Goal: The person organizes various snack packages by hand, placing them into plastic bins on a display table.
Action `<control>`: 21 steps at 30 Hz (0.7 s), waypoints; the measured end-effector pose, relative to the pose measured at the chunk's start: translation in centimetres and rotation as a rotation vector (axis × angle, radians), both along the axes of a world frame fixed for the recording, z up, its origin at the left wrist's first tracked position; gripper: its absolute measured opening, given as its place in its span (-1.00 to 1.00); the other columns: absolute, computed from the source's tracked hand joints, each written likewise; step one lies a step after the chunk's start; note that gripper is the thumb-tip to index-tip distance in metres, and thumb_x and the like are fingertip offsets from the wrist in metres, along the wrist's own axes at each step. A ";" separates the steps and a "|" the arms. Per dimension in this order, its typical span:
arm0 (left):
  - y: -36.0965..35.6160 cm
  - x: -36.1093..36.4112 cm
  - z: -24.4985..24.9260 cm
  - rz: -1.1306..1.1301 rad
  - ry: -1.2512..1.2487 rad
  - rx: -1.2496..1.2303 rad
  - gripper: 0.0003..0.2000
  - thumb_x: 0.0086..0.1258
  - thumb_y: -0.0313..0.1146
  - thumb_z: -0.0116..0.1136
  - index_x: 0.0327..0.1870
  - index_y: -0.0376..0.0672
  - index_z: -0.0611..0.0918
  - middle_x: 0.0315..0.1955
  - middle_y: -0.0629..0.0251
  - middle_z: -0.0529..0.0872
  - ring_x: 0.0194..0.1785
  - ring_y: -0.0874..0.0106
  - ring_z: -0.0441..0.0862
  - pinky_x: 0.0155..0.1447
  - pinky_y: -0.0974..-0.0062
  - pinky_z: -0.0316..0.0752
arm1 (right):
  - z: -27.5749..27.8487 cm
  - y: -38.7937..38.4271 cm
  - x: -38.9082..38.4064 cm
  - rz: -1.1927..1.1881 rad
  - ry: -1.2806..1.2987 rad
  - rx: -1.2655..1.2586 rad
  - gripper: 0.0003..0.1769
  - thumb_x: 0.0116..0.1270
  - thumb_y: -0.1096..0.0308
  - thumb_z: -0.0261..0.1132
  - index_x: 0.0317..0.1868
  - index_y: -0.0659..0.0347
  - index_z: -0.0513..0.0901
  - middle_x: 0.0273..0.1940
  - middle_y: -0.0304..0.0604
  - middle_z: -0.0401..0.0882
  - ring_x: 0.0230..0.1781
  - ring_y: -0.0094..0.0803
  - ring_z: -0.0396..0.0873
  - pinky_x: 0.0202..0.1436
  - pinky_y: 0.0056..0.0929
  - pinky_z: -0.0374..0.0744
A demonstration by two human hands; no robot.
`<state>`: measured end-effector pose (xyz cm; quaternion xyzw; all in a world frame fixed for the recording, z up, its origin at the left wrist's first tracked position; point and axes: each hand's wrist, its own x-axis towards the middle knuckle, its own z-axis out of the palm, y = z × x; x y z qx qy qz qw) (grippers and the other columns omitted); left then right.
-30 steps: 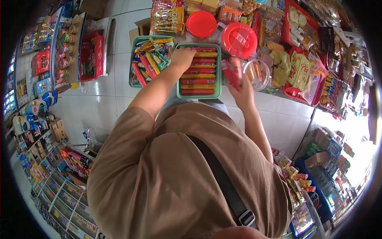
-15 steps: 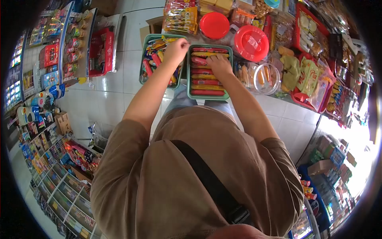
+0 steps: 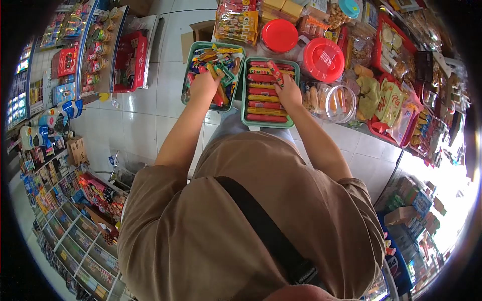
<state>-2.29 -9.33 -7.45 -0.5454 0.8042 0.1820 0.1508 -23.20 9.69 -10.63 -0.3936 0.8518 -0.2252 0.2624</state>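
My left hand point(image 3: 203, 89) is down in the left green tray point(image 3: 184, 95), its fingers curled into a jumble of mixed wrapped sweets point(image 3: 226, 67); what they grip is hidden. Beside its thumb lies a yellow-and-red wrapped stick point(image 3: 219, 95). My right hand point(image 3: 289, 93) is closed on the lower end of a red wrapped candy stick point(image 3: 274, 70), which it holds tilted above the right green tray point(image 3: 244, 108). Inside that tray, red and yellow candy sticks point(image 3: 266, 105) lie side by side in a row, one lettered "Chubby".
Red-lidded jars point(image 3: 324, 59) and a clear round jar point(image 3: 340, 103) stand right of the trays. Packets of sticks point(image 3: 237, 22) lie behind. A red basket point(image 3: 384, 125) holds snack bags. Shelves point(image 3: 108, 50) and a red crate point(image 3: 133, 62) line the left.
My left hand has dropped from above the tray's right edge into the mixed sweets. My right hand has lifted a red candy stick from the row. The view has shifted slightly.
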 end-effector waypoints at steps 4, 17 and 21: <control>-0.9 -1.7 0.3 -0.047 -0.110 0.055 -0.59 0.23 0.00 0.20 -0.25 -0.25 0.68 -0.22 0.05 0.71 -0.09 0.15 0.67 -0.05 0.23 0.57 | -0.3 1.7 -0.1 -0.090 -0.214 -0.019 -0.58 0.18 0.19 0.31 -0.08 0.22 0.39 -0.22 0.19 0.54 -0.11 0.14 0.51 -0.10 -0.01 0.47; -1.8 -1.2 0.0 0.100 0.154 0.116 -0.59 0.14 -0.06 0.24 -0.26 -0.32 0.64 -0.44 0.08 0.70 -0.36 0.21 0.68 -0.27 0.31 0.52 | 0.1 5.2 0.2 -0.303 -0.585 -0.147 -0.63 0.14 0.22 0.38 -0.16 0.24 0.48 -0.35 -0.07 0.59 -0.32 -0.31 0.57 -0.18 -0.30 0.49; 1.1 -3.5 4.9 -0.077 0.634 0.001 -0.65 0.14 -0.12 0.27 -0.32 -0.29 0.57 -0.45 0.08 0.69 -0.35 0.14 0.67 -0.26 0.31 0.54 | -2.0 7.4 0.1 -0.313 -0.598 -0.205 -0.67 0.16 0.26 0.37 -0.17 0.24 0.49 -0.34 -0.12 0.60 -0.33 -0.36 0.56 -0.18 -0.35 0.50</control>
